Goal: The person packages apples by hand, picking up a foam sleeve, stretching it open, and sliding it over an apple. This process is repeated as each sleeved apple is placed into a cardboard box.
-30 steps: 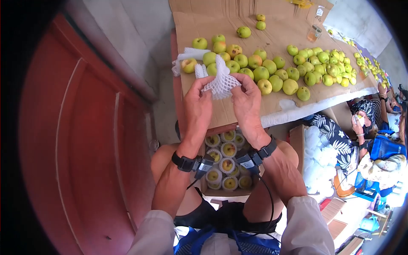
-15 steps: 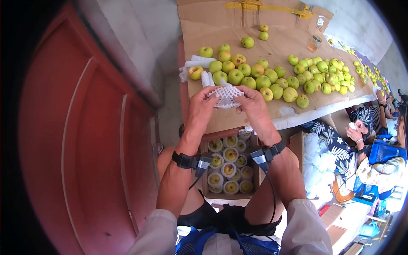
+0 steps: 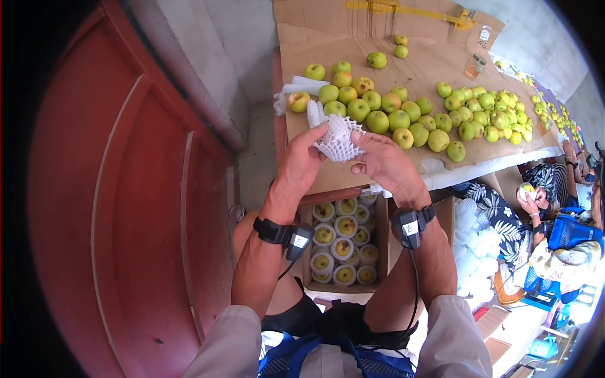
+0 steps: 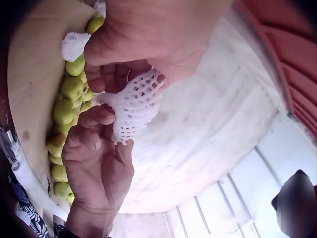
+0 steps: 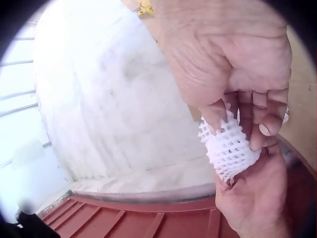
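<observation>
A white foam net sleeve (image 3: 340, 140) is between my two hands, over the near edge of the cardboard-covered table. My left hand (image 3: 300, 162) pinches its left side between thumb and fingers. On the other side my right hand (image 3: 389, 165) holds it, and in the right wrist view a finger of that hand reaches into the mesh opening (image 5: 232, 151). From the left wrist view, the mesh (image 4: 138, 101) spreads between both hands, and no fruit shows through its holes. Loose green apples (image 3: 377, 122) lie just beyond my hands.
Under the table edge, between my knees, a cardboard box (image 3: 343, 288) holds apples in foam nets. More white sleeves (image 3: 305, 85) lie at the table's left. A glass jar (image 3: 475, 65) stands farther back. To the right, another person's hands (image 3: 533, 200) hold an apple. A red door (image 3: 126, 208) is on the left.
The net sleeve, pulled up tall a second ago, was spread wide and low, then became bunched and rounder. My right hand's fingers have loosened outward. The head view has shifted slightly.
</observation>
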Motion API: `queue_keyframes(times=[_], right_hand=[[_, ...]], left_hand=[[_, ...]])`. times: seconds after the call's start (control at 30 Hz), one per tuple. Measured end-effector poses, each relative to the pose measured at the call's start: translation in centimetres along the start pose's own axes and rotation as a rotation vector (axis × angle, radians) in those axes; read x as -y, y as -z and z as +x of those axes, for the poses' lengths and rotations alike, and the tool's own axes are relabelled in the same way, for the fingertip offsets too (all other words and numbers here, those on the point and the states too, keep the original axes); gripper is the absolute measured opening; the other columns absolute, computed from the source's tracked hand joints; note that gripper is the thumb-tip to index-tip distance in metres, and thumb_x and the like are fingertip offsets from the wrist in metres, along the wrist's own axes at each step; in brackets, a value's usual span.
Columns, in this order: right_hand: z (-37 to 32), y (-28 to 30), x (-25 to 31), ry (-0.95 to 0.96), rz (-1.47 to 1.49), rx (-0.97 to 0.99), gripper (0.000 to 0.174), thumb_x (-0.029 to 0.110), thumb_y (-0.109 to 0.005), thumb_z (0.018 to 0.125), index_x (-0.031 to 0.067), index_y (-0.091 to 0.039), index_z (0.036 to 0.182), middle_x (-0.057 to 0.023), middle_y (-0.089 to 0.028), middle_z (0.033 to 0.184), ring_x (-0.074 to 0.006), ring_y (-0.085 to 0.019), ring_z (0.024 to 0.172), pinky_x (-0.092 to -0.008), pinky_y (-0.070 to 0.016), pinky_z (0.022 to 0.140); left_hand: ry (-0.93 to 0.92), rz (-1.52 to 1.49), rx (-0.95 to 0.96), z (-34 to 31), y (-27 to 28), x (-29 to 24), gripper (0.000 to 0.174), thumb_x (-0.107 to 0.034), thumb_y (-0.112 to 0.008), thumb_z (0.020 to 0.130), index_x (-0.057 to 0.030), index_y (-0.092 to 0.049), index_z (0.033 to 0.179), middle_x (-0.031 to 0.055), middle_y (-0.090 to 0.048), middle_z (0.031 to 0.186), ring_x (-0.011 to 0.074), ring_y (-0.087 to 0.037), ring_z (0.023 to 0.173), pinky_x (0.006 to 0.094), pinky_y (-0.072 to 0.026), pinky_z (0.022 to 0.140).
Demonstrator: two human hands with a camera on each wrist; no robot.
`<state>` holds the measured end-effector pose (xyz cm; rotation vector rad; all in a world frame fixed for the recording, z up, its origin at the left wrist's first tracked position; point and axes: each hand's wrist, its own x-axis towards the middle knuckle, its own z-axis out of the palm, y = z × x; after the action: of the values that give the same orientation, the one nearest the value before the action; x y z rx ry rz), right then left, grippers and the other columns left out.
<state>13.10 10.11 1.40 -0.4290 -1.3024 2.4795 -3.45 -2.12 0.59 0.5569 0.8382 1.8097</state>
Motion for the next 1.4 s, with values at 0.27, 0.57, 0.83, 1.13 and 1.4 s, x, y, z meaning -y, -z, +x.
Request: queue_keyframes(times=[0.27,0.57,0.83,1.13,1.4], right_hand=[[0.1,-0.1,0.3,0.007,0.049,0.02,0.027,0.032,-0.063,0.104,0.0089,-0.068,0.118,-0.0031,-0.072,0.112,-0.0149,-0.066,0.092,-0.0292,-0.0497,0.074],[1.3,0.2,-0.5,0.116,0.141,-0.062,0.028,0.032,-0.058,0.108,0.0099,-0.065,0.124,0.0009,-0.069,0.118,-0.0114,-0.062,0.098,-0.0289,-0.0475,0.078],[1.7,0.6,-1.3,0.206,0.264,-0.057,0.035,0.026,-0.05,0.111,-0.0005,-0.056,0.134,-0.0115,-0.065,0.132,-0.0238,-0.065,0.119,-0.0417,-0.0512,0.106],[1.9,0.2,-1.3,0.155,0.317,-0.054,0.032,0.023,-0.053,0.109,0.0007,-0.058,0.131,-0.0104,-0.065,0.132,-0.0223,-0.065,0.119,-0.0415,-0.0519,0.105],[1.3,-0.1,-1.7,0.225,0.212,-0.118,0.023,0.021,-0.058,0.107,0.0048,-0.063,0.123,-0.0043,-0.069,0.121,-0.0153,-0.067,0.108,-0.0336,-0.0537,0.093]], left_hand=[[-0.029,0.019,0.059,-0.3,-0.1,-0.3,0.04,-0.023,-0.059,0.104,0.0002,-0.058,0.137,0.0082,-0.066,0.131,0.0205,-0.061,0.119,0.0399,-0.0444,0.106],[-0.121,0.275,0.062,-0.4,0.4,0.2,0.042,-0.004,-0.065,0.097,0.002,-0.058,0.137,0.0091,-0.065,0.132,0.0197,-0.061,0.123,0.0391,-0.045,0.11],[-0.003,0.134,-0.067,-0.1,0.7,0.9,0.044,-0.01,-0.067,0.099,-0.0025,-0.056,0.141,0.0074,-0.064,0.134,0.0207,-0.06,0.124,0.0386,-0.0465,0.108],[0.049,-0.118,0.018,0.4,0.3,1.3,0.044,-0.022,-0.054,0.107,-0.0022,-0.051,0.146,0.0094,-0.058,0.143,0.0211,-0.056,0.131,0.0414,-0.0442,0.111],[-0.213,0.758,-0.381,0.3,-0.4,2.5,0.032,-0.023,-0.06,0.105,-0.0014,-0.06,0.128,0.0064,-0.067,0.121,0.0145,-0.063,0.108,0.0333,-0.0506,0.092]])
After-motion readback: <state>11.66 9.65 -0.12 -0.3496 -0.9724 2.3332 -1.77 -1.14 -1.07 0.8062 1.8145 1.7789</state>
